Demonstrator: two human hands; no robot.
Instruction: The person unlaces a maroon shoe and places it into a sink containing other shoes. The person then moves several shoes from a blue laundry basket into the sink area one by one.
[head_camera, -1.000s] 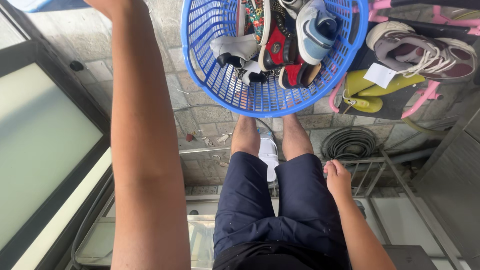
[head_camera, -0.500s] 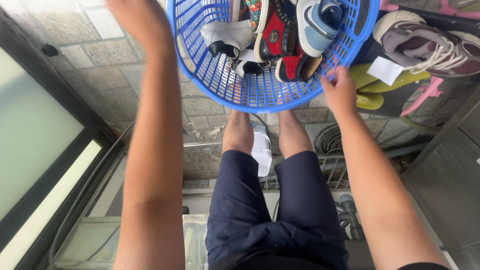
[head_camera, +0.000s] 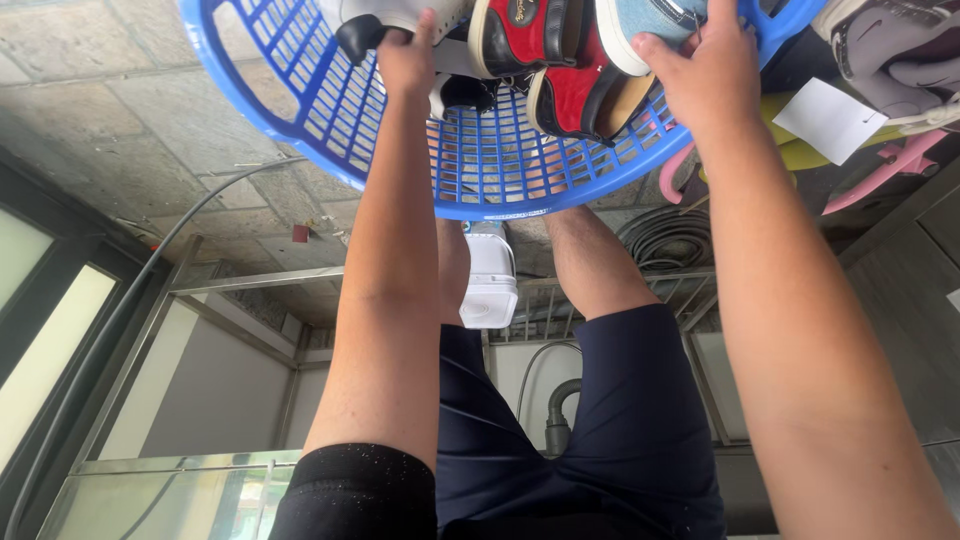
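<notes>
A blue plastic basket (head_camera: 480, 205) full of shoes sits in front of my legs. Both my arms reach into it. My left hand (head_camera: 405, 58) closes on a white shoe with a black toe (head_camera: 385, 14) at the basket's left. My right hand (head_camera: 705, 72) grips a light-blue sneaker (head_camera: 650, 15) near the right rim, thumb under its edge. Between my hands lie red shoes (head_camera: 575, 95). The far part of the basket is cut off by the frame's top.
A grey and maroon sneaker (head_camera: 890, 50) rests on a pink rack (head_camera: 880, 165) at the right, beside a white paper tag (head_camera: 828, 120). A coiled hose (head_camera: 665, 235) and a white box-like object (head_camera: 490, 280) lie by my legs. A dark-framed glass door (head_camera: 40, 330) stands left.
Both hands went forward into the basket: the left from outside its left rim onto the white shoe, the right from my thigh up onto the light-blue sneaker. The view has leaned closer.
</notes>
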